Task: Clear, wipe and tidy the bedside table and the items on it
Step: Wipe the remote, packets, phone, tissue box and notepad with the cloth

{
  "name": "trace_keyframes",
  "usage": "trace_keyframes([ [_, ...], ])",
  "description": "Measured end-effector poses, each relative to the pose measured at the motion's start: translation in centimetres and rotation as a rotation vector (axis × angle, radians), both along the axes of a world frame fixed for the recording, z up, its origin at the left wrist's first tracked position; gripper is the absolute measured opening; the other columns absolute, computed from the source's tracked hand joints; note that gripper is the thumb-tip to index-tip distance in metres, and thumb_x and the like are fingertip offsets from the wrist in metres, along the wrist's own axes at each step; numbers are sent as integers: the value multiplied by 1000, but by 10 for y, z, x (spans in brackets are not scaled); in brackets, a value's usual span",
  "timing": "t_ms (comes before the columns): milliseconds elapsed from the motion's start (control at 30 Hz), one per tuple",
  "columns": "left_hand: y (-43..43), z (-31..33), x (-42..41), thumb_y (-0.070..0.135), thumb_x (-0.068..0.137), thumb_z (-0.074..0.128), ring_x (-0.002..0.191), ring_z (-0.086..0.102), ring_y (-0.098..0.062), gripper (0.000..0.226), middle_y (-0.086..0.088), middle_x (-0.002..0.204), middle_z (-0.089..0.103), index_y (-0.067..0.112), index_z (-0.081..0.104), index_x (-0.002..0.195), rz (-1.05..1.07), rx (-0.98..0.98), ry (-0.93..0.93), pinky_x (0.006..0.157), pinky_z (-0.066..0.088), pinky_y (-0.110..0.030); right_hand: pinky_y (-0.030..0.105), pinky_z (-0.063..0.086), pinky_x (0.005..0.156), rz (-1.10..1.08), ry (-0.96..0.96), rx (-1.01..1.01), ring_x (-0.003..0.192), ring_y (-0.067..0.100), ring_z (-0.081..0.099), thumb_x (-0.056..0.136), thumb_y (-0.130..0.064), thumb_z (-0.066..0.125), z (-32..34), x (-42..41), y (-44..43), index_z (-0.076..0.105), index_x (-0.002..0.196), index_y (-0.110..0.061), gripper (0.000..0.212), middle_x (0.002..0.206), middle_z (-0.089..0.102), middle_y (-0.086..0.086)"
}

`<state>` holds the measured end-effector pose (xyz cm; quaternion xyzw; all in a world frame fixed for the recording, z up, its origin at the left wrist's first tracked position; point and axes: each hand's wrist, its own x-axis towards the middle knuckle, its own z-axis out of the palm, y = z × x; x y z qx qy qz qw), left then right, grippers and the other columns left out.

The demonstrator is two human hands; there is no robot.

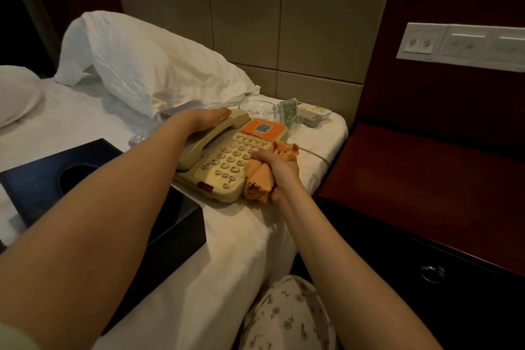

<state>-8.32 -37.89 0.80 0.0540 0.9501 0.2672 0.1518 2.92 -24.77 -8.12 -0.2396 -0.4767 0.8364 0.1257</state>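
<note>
A beige desk telephone [227,167] with an orange QR label lies on the white bed sheet near the bed's right edge. My left hand [201,119] lies flat on the upper end of its handset [211,138], fingers straight. My right hand [279,169] grips a bunched orange cloth [260,179] against the phone's right side, by the keypad. The dark wooden bedside table [426,187] stands to the right of the bed, its top bare in view.
A black tissue box [85,176] sits on the bed at the left. Behind the phone are a glass ashtray [258,109], a green packet in a clear holder [289,113] and a white remote [314,115]. A white pillow [147,65] leans against the padded headboard. A switch panel [460,45] is on the wall.
</note>
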Motion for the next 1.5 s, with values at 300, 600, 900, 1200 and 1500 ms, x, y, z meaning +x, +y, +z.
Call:
trace_keyframes([
  [300, 8, 27, 55, 66, 90, 32, 116, 52, -38, 79, -21, 135, 47, 6, 34, 141, 65, -71, -99, 59, 40, -40, 55, 48, 92, 169, 49, -123, 101, 37, 64, 61, -10, 78, 4, 21, 30, 56, 121, -3, 64, 111, 67, 20],
  [600, 26, 28, 86, 48, 100, 26, 74, 62, -26, 64, -18, 120, 54, -2, 36, 139, 48, -43, -131, 58, 45, -38, 39, 57, 69, 332, -78, 196, 73, 27, 70, 90, -8, 47, 20, 35, 100, 56, 107, -7, 19, 88, 70, 15],
  [900, 44, -22, 102, 22, 100, 37, 124, 46, -28, 40, -14, 136, 48, 2, 42, 134, 273, 381, -37, 97, 38, -31, 44, 54, 86, 295, -186, 459, 98, 31, 66, 58, -12, 78, 21, 5, 123, 46, 129, -1, 79, 114, 65, 16],
  [1200, 31, -62, 111, 9, 96, 40, 126, 45, -30, 49, -14, 142, 43, 10, 33, 144, 325, 696, 70, 105, 39, -42, 33, 42, 78, -207, -112, 1113, 110, 28, 56, 97, -28, 46, 62, 23, 75, 25, 130, -6, 45, 125, 53, 12],
  [1500, 33, -65, 106, 35, 99, 36, 107, 57, -33, 46, -18, 117, 59, -3, 54, 118, 240, 392, 67, 86, 45, -37, 31, 42, 77, 107, 28, 1481, 92, 21, 56, 89, -16, 54, 74, -36, 10, 61, 99, -17, 12, 102, 65, 5],
])
